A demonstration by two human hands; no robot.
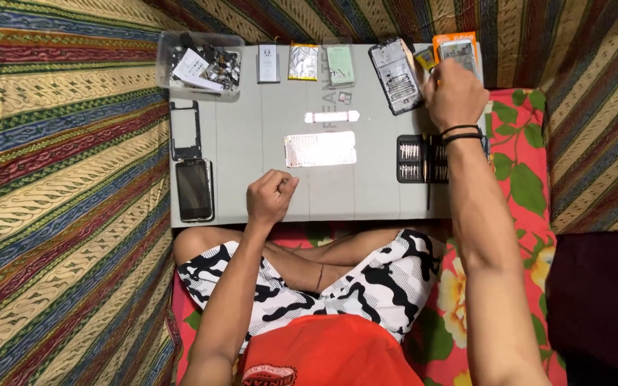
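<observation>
My left hand [270, 196] rests as a loose fist on the near edge of the grey work mat [252, 136], holding nothing that I can see. My right hand [453, 93] reaches to the mat's far right corner, fingers curled over small items beside an opened phone body [395, 75] and an orange packet [459, 50]; what it grips is hidden. A silvery metal plate [320, 149] lies in the mat's middle, with a small white bar [332, 116] just beyond it.
A clear plastic box of parts [200, 66] stands at the far left corner. A black phone frame [184, 129] and a dark phone [194, 189] lie on the left. A screwdriver bit set [421, 159] sits right. Batteries and small cards [303, 63] line the far edge.
</observation>
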